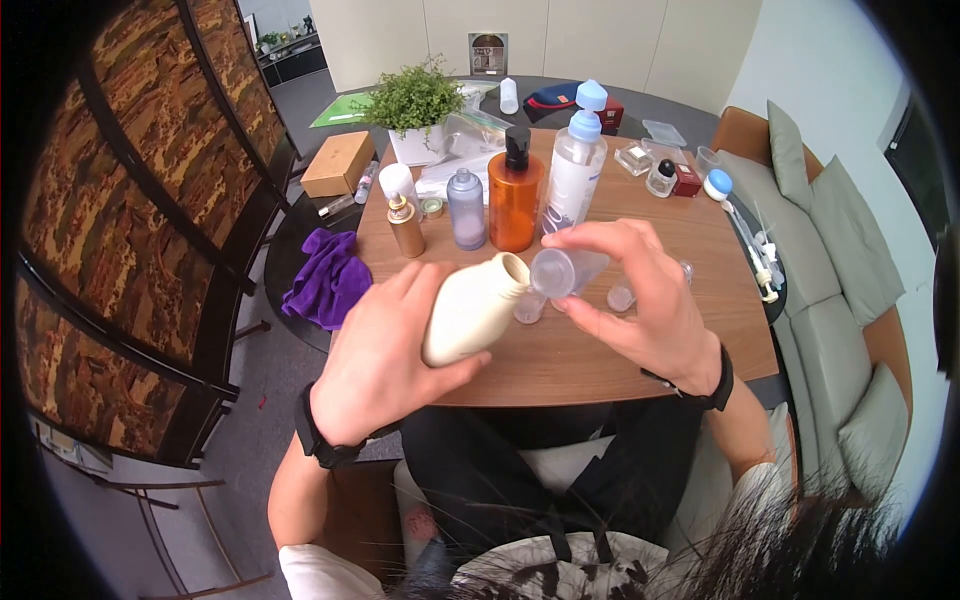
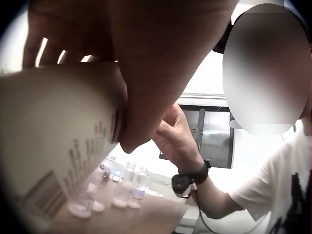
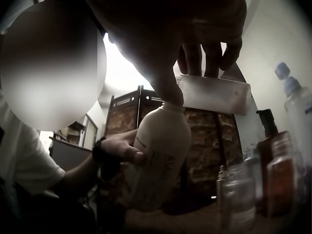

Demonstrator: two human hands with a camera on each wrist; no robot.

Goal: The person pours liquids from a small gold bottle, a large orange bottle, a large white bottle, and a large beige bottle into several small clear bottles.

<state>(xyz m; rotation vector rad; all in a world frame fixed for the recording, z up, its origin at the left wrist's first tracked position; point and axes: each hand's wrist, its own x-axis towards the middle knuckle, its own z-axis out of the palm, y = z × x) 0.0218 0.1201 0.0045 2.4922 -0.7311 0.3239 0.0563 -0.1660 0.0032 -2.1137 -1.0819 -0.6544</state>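
My left hand (image 1: 385, 330) grips a cream-coloured bottle (image 1: 470, 312), fingers over one side and thumb along the other. The bottle is uncapped and tilted, its round mouth pointing up and to the right. Printed text shows on its side in the left wrist view. Between thumb and fingers, my right hand (image 1: 650, 300) pinches a small translucent container (image 1: 565, 272), lying on its side right by the cream bottle's mouth. In the right wrist view, the translucent container (image 3: 214, 95) is nearly level, beside the bottle's neck.
Behind the hands stand an orange pump bottle (image 1: 515, 205), a tall clear bottle with a blue top (image 1: 575, 175), a bluish bottle (image 1: 466, 210) and a gold bottle (image 1: 405, 228). Small clear bottles (image 1: 530, 308) stand close below. A purple cloth (image 1: 328, 278) lies left, a potted plant (image 1: 415, 105) behind.
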